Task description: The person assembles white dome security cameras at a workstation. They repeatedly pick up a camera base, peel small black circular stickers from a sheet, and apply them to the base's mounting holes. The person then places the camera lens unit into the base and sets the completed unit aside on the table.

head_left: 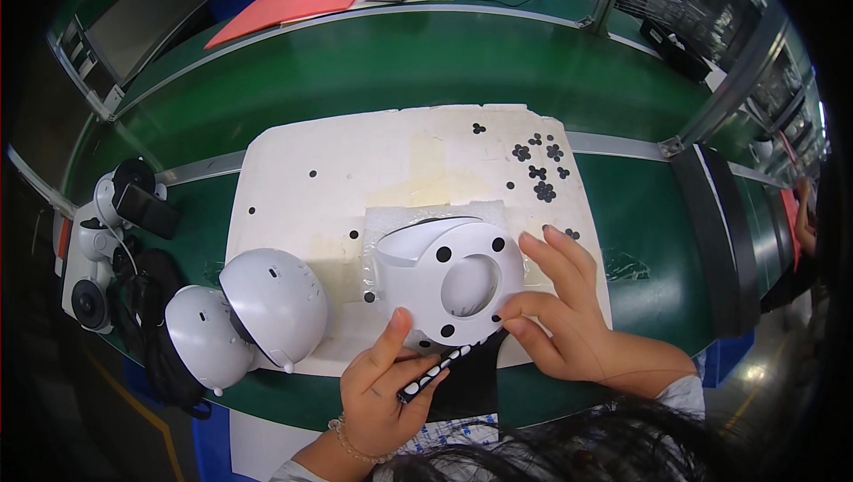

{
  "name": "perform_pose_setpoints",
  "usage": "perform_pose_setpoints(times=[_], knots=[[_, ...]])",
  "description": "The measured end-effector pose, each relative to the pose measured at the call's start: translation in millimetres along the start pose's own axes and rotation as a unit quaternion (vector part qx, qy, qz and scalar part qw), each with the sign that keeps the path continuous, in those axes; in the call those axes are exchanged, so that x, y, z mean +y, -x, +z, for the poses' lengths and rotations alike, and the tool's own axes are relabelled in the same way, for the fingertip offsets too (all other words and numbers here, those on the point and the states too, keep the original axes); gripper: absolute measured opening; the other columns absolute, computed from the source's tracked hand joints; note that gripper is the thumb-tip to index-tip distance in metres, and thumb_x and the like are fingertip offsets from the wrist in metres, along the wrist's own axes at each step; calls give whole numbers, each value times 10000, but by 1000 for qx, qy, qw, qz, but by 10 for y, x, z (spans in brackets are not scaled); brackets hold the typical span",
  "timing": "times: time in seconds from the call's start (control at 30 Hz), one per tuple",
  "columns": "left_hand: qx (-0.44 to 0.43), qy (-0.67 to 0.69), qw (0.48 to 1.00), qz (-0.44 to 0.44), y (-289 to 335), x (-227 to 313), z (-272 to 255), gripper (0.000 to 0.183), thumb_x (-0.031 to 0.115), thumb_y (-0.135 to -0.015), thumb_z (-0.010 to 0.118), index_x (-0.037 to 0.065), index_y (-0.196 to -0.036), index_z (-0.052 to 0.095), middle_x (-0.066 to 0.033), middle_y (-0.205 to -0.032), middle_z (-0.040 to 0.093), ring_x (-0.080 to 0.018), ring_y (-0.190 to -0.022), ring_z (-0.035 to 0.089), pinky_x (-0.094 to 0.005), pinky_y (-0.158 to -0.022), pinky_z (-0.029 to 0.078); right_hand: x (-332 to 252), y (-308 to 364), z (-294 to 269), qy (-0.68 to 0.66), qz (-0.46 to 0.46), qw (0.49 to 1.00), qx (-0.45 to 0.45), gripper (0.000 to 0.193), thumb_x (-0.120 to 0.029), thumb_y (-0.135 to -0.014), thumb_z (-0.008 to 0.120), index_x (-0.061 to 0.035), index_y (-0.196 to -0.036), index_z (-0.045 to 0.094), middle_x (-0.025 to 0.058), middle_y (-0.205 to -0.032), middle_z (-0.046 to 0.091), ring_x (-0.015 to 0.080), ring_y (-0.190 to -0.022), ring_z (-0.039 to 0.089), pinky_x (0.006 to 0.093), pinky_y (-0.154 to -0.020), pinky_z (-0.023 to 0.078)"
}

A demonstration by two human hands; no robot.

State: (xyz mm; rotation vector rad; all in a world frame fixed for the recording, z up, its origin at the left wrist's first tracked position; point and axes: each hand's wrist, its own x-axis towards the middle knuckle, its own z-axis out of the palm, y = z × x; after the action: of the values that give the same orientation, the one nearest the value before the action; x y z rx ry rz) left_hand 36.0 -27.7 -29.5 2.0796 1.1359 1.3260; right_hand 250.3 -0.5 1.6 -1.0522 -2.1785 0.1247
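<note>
A white plastic housing [409, 262] lies with its flat ring-shaped base [435, 291] facing up. Black round pads [448, 331] sit around the ring's central hole. My right hand [569, 322] brings thumb and index finger together over a small black pad [497, 318] at the ring's lower right edge; its other fingers are raised. My left hand [382, 384] grips a narrow black strip with white round spots [434, 374] between its fingers, just below the housing. One left finger reaches up against the housing's lower left side.
Under the housing are a foam pad [373, 220] and a white board [302, 144], with loose black pads [544, 191] at its upper right. Two white domes [275, 304] stand to the left, near camera-like devices [93, 300]. A black panel [711, 242] stands at right.
</note>
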Motion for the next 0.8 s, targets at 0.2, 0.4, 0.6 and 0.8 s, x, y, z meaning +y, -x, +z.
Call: perform_pose_setpoints(times=[0.2,0.4,0.6,0.8], knots=[[7,-4,1000,-5,9,-10,0,195,10,-587,701,-6,-771,636,-221,-1243,436,-185,-611,590,-250,-564,454,35,55,-35,91,-62,993,38,299,-159,-659,682,-127,-940,584,106,-1146,490,234,-1076,416,389,-868,285],[1,-1,1000,2,16,-8,-12,211,25,-588,705,8,-786,637,-212,-1227,455,-182,-626,589,-254,-560,454,48,-72,85,-507,324,798,-47,486,-151,-708,705,-38,-1111,457,32,-909,532,117,-865,471,260,-740,362],[-57,53,996,53,176,-125,-130,305,67,-583,690,57,-880,623,-153,-1206,495,-211,-725,599,-286,-617,456,653,-560,-37,-624,307,712,100,391,-156,-765,589,6,-1099,467,72,-987,570,146,-899,558,276,-799,444],[-133,114,981,80,121,-114,-144,365,52,-625,620,73,-988,591,-86,-1138,558,-236,-870,582,-304,-703,457,2165,-747,72,314,114,933,136,280,7,-708,533,-40,-980,584,103,-868,527,255,-871,519,344,-740,433]])
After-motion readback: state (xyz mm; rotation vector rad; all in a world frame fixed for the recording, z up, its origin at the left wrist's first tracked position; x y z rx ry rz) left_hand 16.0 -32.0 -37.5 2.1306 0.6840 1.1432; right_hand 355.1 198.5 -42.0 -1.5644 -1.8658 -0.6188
